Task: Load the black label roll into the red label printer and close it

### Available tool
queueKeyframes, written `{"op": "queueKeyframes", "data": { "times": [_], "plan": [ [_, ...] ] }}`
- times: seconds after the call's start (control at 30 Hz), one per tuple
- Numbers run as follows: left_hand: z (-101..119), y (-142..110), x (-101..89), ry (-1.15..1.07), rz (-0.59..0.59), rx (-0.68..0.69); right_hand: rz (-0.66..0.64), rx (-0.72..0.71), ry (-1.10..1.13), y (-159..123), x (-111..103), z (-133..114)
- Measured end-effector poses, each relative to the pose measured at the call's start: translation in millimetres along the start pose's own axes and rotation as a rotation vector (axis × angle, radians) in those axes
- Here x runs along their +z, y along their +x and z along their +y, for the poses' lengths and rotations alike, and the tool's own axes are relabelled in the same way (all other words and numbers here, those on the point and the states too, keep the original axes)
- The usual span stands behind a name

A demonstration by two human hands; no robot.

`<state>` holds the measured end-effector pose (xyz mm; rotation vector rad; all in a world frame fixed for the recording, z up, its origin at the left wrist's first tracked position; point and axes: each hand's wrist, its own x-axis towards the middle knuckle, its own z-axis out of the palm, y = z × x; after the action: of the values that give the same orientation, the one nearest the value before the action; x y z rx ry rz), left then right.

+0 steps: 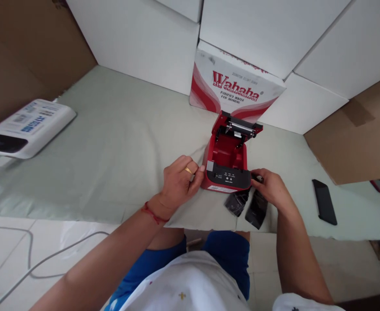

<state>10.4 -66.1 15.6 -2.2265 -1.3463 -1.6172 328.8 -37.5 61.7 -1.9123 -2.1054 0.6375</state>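
A small red and black receipt printer (227, 175) stands on the cloth with its lid (238, 125) raised, and its red paper bay shows nothing inside. My left hand (180, 181) is closed in a loose fist at its left side, the thumb tip against the front left corner. At the right front corner, my right hand (269, 185) pinches a dark piece that looks like the end of a black cable (257, 177). Below that hand lie a black wrapped bundle (237, 202) and a longer black, shiny item (257, 211), whose kinds I cannot make out.
Behind the printer stands a Wahaha water carton (235, 88) against white boxes (138, 39). A white device with a dark display (31, 127) lies at the left. A black phone (324, 201) rests at the right, near a brown cardboard panel (355, 134). The table's front edge is close to me.
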Motion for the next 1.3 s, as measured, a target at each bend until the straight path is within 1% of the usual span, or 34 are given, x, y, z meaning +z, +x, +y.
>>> {"op": "queueKeyframes", "data": {
  "times": [0.07,0.13,0.2,0.23,0.27,0.33,0.4,0.47,0.57,0.67,0.8,0.87,0.93,1.0,1.07,1.1,1.13,1.2,1.23,1.27,1.3],
  "plan": [
    [0,0,-1.2,0.006,-0.012,-0.015,-0.119,-0.061,0.024,-10,-16,-9],
    [0,-1,-1.7,-0.006,-0.011,-0.029,-0.293,-0.173,0.075,-26,-44,-21],
    [0,-3,-1.4,-0.043,0.016,-0.033,-0.411,-0.298,0.096,-39,-74,-34],
    [1,-4,-1.1,-0.062,0.035,-0.034,-0.431,-0.353,0.102,-43,-86,-41],
    [1,-5,-0.8,-0.072,0.055,-0.038,-0.412,-0.387,0.108,-43,-95,-48],
    [2,-8,-1.0,-0.066,0.086,-0.035,-0.311,-0.409,0.13,-35,-101,-64],
    [3,-10,-2.2,-0.053,0.107,-0.009,-0.197,-0.389,0.136,-17,-94,-78],
    [4,-12,-3.5,-0.064,0.097,0.042,-0.153,-0.379,0.112,5,-78,-91],
    [6,-12,-3.9,-0.098,0.049,0.154,-0.199,-0.394,0.017,35,-57,-106],
    [7,-12,-2.9,-0.133,-0.004,0.23,-0.254,-0.443,-0.119,52,-44,-117],
    [7,-11,-4.0,-0.162,-0.066,0.277,-0.334,-0.499,-0.262,64,-34,-126],
    [7,-12,-5.9,-0.166,-0.081,0.3,-0.369,-0.49,-0.348,67,-28,-128],
    [8,-12,-7.7,-0.159,-0.086,0.3,-0.363,-0.469,-0.421,66,-23,-130],
    [9,-12,-8.7,-0.138,-0.073,0.293,-0.317,-0.48,-0.415,59,-24,-131],
    [9,-11,-8.9,-0.13,-0.055,0.293,-0.233,-0.506,-0.31,47,-30,-134],
    [10,-11,-8.7,-0.135,-0.052,0.293,-0.148,-0.508,-0.237,41,-34,-136],
    [10,-11,-8.5,-0.14,-0.055,0.29,-0.03,-0.498,-0.167,37,-39,-137],
    [9,-12,-7.9,-0.135,-0.067,0.282,0.27,-0.479,-0.09,33,-47,-137],
    [8,-13,-7.6,-0.123,-0.072,0.275,0.405,-0.483,-0.094,35,-49,-135],
    [7,-13,-7.3,-0.108,-0.074,0.27,0.501,-0.497,-0.121,39,-49,-132],
    [6,-14,-6.9,-0.098,-0.072,0.265,0.546,-0.517,-0.16,44,-48,-128]
  ]
}}
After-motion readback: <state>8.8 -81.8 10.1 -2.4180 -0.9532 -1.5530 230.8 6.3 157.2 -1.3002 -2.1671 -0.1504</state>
